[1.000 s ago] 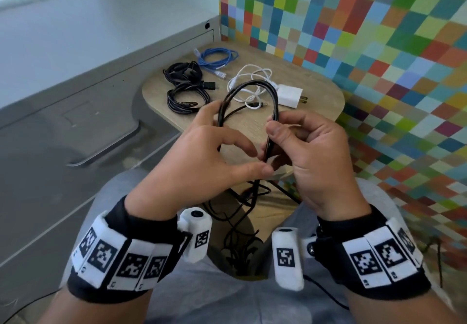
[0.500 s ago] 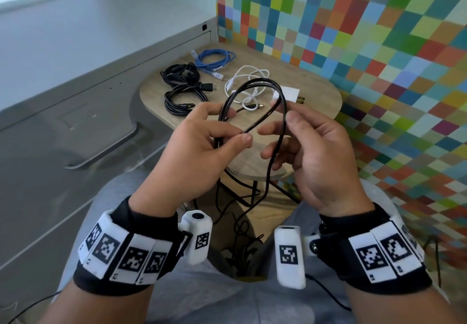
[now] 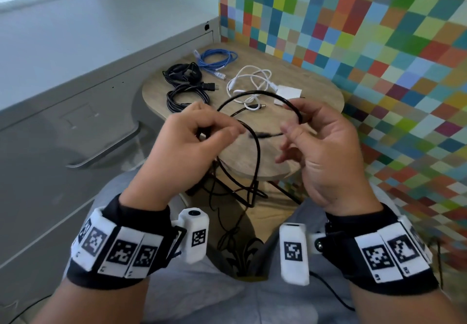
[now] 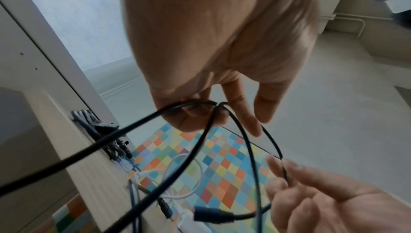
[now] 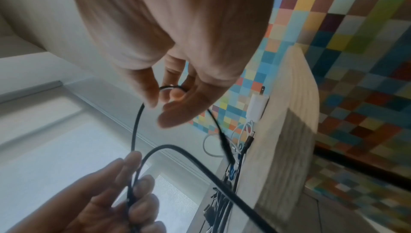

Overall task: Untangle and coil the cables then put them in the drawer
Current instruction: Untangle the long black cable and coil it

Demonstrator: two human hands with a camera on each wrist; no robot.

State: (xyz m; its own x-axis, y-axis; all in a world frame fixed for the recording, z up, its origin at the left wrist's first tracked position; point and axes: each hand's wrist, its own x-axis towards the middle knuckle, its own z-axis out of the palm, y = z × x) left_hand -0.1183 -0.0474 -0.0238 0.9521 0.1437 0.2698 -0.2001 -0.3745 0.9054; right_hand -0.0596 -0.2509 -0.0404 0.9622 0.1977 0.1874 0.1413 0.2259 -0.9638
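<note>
Black cable [image 3: 255, 147] is held up in the air between both hands, above the near edge of a small round wooden tabletop [image 3: 313, 91], and forms an open loop. The left hand [image 3: 187, 152] pinches several crossing strands together between thumb and curled fingers [image 4: 200, 119], where the loops meet. The right hand [image 3: 326, 152] holds the far side of the loop; its thumb and forefinger close on the strand while the other fingers [image 5: 177, 113] stay loosely spread. One end plug [image 3: 262, 136] of this cable sticks out in the gap between the two hands. The rest of the cable hangs down past the tabletop edge toward the person's lap, in loose tangled curves.

On the tabletop behind the hands lie other cables. A blue cable [image 3: 217, 59] is coiled at the far left, near the wall. Just in front of it sit two black coiled bundles [image 3: 187, 88], one behind the other. To their right a white cable [image 3: 250, 81] lies in loose loops, attached to a white charger block [image 3: 288, 92].

A wall of small coloured squares [image 3: 353, 33] stands behind and to the right of the tabletop. To the left is a grey cabinet front with a curved metal handle [image 3: 106, 149]. Both wrists wear black bands with printed square markers.
</note>
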